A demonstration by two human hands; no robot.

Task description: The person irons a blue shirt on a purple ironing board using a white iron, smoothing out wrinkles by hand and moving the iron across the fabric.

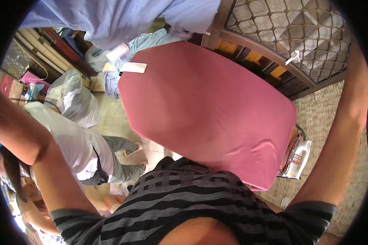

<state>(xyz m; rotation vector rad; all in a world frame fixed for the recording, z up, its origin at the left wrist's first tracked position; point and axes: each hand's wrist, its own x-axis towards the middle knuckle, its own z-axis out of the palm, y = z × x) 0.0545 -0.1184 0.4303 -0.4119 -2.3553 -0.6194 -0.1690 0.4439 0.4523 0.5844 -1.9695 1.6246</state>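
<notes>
Two forearms (333, 151) run past my frame; I can't tell whether the hands clamp anything. Right of the pink ironing board (204, 106), a stray forearm might tip the iron (300, 159); past the board's far end, the blue garment (118, 20), swung low, could sweep off the white strip (134, 67).

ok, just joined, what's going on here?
The camera wearer stands at a pink ironing board, left arm and right arm spread wide. Both hands are out of view, so any grip can't be confirmed. A blue cloth hangs across the top of the picture, beyond the board. The iron is at the board's right end, and a white flat piece lies at its far left corner. Another person is at left.
</notes>
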